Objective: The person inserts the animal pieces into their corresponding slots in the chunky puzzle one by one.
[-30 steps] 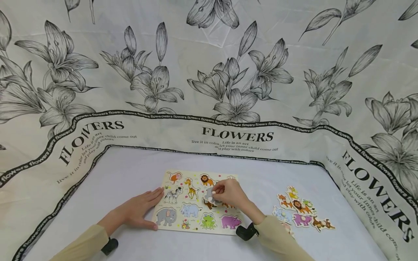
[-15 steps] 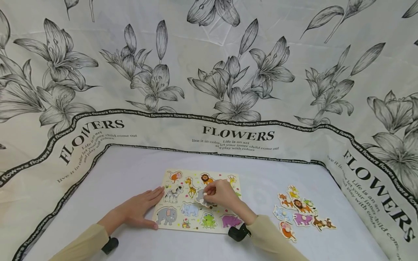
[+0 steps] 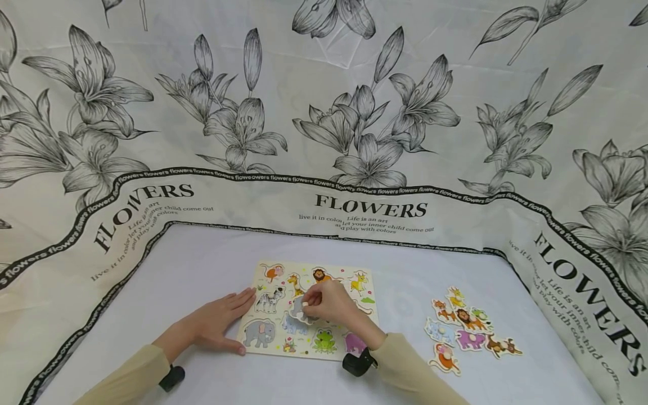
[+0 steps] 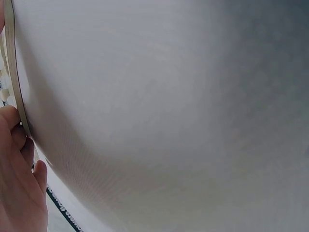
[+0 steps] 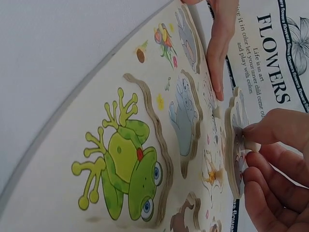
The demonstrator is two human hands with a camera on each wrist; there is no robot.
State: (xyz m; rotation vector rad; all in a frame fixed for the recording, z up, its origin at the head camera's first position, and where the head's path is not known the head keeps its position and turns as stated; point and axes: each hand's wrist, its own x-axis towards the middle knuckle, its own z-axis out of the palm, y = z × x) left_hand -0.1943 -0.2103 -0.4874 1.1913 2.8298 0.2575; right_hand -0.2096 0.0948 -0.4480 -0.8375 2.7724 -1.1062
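A pale wooden puzzle board (image 3: 331, 350) printed with animals lies on the table. My left hand (image 3: 215, 322) rests at its left edge, fingers straight and thumb apart; in the left wrist view the left fingers (image 4: 29, 150) touch the board's side. With thumb and fingertips my right hand (image 3: 331, 306) pinches the small knob of a grey elephant puzzle piece (image 3: 298, 310). That piece is held above the board's middle, over the giraffe and rhino pictures. Edge-on in the right wrist view, the elephant piece (image 5: 233, 150) stays apart from the board. The printed elephant (image 3: 260, 334) is at the lower left.
Right of the board lies a loose group of puzzle pieces, among them a lion (image 3: 468, 318), a purple hippo (image 3: 469, 340), a monkey (image 3: 445, 358) and a kangaroo (image 3: 503, 344). A floral curtain (image 3: 374, 208) borders the white table (image 3: 202, 253) at the back and sides.
My right hand has carried the elephant piece leftward and slightly nearer across the board, uncovering the yellow animal picture at the upper right. The left hand keeps its place.
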